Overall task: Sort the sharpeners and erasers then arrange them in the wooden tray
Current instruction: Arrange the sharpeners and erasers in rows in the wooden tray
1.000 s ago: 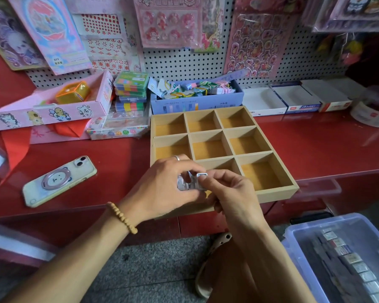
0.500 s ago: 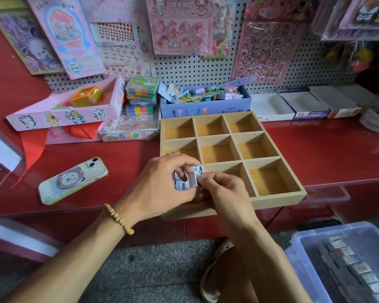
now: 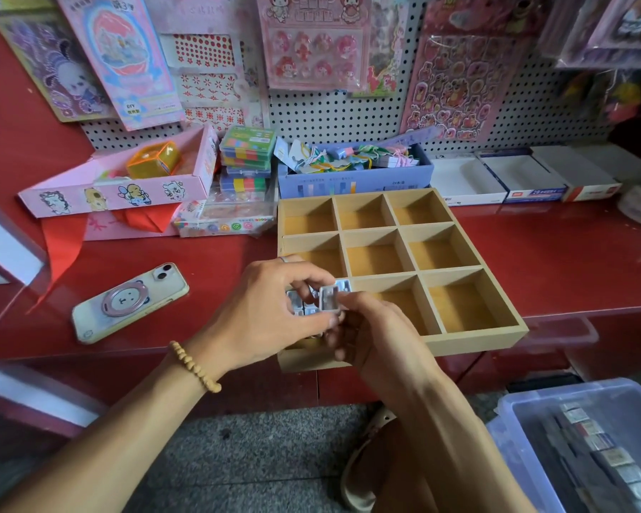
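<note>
Both hands work together over the near-left compartment of the wooden tray, which sits on the red desk. The left hand has its fingers curled around a small cluster of metal sharpeners; the right hand pinches a single sharpener between thumb and fingertips, held just above that compartment. These pieces appear small, rigid and light, with smooth metal faces likely to slip; a pinch across the flat sides looks the surest hold, keeping off the blade face. The eight other compartments show bare wood. The near-left compartment is almost wholly hidden by the hands, so what already lies in it cannot be determined, nor the count held in the left hand. A clear plastic bin at near right holds a row of small pieces, blurred and cut off by the frame edge; whether these are erasers or sharpeners cannot be told.
</note>
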`<state>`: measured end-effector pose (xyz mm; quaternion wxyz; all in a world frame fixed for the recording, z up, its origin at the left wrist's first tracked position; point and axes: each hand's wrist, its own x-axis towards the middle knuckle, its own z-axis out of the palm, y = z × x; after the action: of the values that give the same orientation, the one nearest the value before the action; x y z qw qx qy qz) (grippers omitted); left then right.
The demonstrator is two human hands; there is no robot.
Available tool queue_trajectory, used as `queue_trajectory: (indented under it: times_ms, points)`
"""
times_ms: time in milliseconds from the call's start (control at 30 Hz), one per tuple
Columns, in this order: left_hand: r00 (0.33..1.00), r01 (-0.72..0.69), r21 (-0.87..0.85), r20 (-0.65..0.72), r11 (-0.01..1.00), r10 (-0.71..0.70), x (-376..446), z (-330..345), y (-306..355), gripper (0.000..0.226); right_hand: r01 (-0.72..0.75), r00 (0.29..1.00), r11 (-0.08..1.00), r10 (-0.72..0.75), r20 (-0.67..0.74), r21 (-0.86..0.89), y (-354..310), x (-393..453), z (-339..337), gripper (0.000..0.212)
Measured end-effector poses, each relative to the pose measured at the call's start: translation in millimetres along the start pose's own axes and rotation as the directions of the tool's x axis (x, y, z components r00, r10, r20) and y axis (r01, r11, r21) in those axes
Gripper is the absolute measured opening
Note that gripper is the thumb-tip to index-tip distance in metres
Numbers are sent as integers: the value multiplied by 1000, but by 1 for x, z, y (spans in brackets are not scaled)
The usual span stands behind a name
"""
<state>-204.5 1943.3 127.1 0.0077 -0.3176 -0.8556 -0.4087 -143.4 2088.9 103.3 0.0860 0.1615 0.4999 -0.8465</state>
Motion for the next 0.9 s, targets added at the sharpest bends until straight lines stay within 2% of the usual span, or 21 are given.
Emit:
queue_trajectory:
  times_ms: [67,167,233,433,667,900]
  points:
    - [1000,13,12,-3,1000,-13,2,-2,-5,26,27,999,996,-31,-37,-88,0,-1,-2,30]
    - [998,63,146,-33,987,-59,5,-6,-24,22,99,976,959,-146,-162,-264,-1,-3,-9,22]
    - [994,107,244,-40,964,-100,7,-7,-36,23,141,954,937,-214,-209,-319,-3,-7,-14,19]
    - [985,169,343,-14,924,-174,11,1,-53,24,206,897,816,-378,-230,-539,-5,-20,-26,16]
    - [985,162,331,5,930,-173,12,7,-61,38,236,839,771,-469,-277,-591,-6,-21,-40,14]
    - [983,148,392,44,908,-178,10,7,-59,46,261,829,775,-485,-279,-575,-9,-25,-47,17]
